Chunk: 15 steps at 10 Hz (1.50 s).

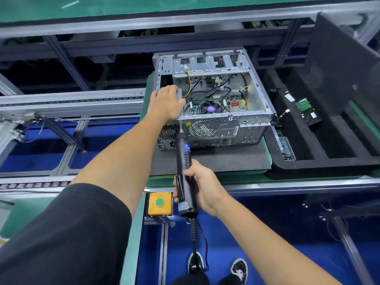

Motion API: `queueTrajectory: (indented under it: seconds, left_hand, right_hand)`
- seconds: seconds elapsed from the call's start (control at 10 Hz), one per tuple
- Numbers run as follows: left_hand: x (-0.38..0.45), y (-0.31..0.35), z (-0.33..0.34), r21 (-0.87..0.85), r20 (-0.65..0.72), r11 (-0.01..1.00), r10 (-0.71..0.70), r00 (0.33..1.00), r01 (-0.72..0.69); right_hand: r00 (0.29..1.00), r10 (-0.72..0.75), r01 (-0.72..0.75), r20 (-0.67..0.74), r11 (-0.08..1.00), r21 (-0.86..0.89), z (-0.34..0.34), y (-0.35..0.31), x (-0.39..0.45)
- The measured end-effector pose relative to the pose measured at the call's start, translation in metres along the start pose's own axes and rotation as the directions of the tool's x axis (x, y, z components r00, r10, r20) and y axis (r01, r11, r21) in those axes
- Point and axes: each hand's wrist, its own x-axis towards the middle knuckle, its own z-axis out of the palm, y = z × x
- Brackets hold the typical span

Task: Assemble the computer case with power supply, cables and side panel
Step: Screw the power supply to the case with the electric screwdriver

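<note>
An open silver computer case (242, 128) lies on a dark foam mat (216, 161), its rear panel facing me. Inside I see the motherboard with its CPU fan (210, 108) and loose cables (207, 89). My left hand (166, 103) presses flat on the grey power supply (179, 93) in the case's left corner. My right hand (197, 186) grips a black electric screwdriver (184, 159). Its bit touches the rear panel near the top of the power supply's grille. The dark side panel (337, 70) leans upright at the right.
A black foam tray (320, 140) at the right holds a circuit board part (304, 108) and a small clear box of screws (286, 149). A yellow box with a green button (160, 203) sits on the front rail. Conveyor rails run to the left.
</note>
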Motion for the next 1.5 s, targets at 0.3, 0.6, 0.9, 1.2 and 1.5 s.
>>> queueTrajectory:
  seconds: [0.3,0.6,0.9,1.2,1.5]
  left_hand:
    - [-0.001,0.000,-0.001,0.003,-0.001,1.000,-0.002,1.000,0.002]
    - [-0.001,0.002,-0.002,0.009,0.021,1.000,-0.012,1.000,0.012]
    - [-0.002,0.003,-0.004,0.011,0.017,1.000,-0.017,1.000,0.017]
    - [-0.002,0.003,-0.004,0.012,0.013,1.000,-0.014,1.000,0.014]
    - [-0.001,0.002,-0.002,0.010,0.016,1.000,-0.017,1.000,0.017]
  right_hand:
    - [0.999,-0.045,0.044,0.002,0.991,-0.125,-0.001,0.003,0.003]
    - [0.985,0.024,-0.039,-0.171,0.996,-0.085,-0.002,0.007,0.001]
    - [0.983,0.094,-0.110,-0.159,0.989,-0.098,0.012,0.000,0.001]
    - [0.981,0.185,-0.190,-0.063,0.977,-0.098,0.003,-0.011,-0.001]
    - [0.980,0.189,-0.196,-0.066,0.971,-0.133,0.000,-0.010,0.000]
